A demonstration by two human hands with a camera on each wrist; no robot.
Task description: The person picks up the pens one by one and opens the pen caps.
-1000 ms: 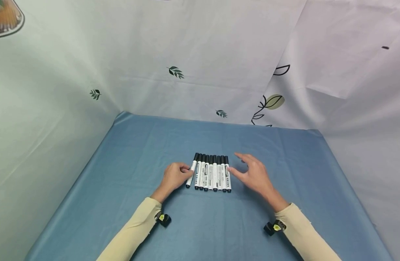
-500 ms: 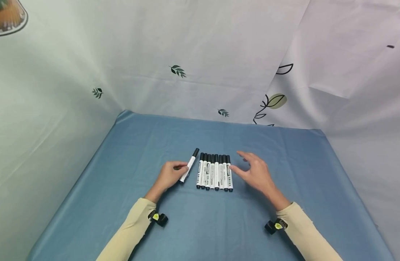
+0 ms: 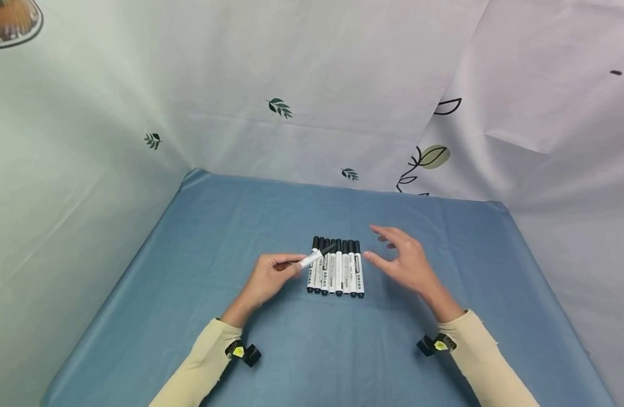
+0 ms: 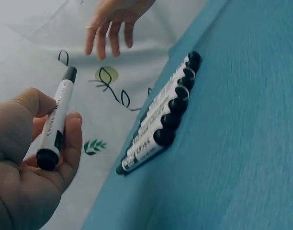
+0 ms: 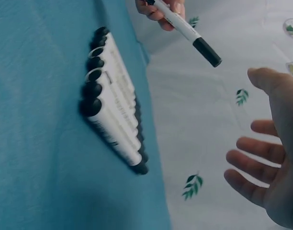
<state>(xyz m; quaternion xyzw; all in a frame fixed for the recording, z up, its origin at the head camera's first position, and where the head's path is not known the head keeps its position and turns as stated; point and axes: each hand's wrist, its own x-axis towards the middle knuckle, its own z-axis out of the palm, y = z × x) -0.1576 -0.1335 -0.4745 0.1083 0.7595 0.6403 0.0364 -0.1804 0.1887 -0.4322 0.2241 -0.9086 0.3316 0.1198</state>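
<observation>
Between thumb and fingers, my left hand (image 3: 272,277) pinches a white marker (image 4: 57,118) with a black cap, raised above the table. In the head view the marker slants up to the right, its cap over the row of markers (image 3: 345,274). Those several white markers with black caps lie side by side, caps toward the far side. My right hand (image 3: 405,263) hovers just right of the row, fingers spread and thumb apart, with nothing in it. In the right wrist view the held marker's cap points toward the right hand (image 5: 280,158), apart from it.
A blue cloth (image 3: 230,220) covers the table. White fabric walls (image 3: 312,73) with leaf prints rise behind it and at both sides. A small black camera is strapped to each wrist, over pale sleeves (image 3: 197,362).
My left hand has taken the leftmost marker out of the row, lifted it, and swung it rightward so its cap lies over the others. My right hand has shifted slightly away from the row.
</observation>
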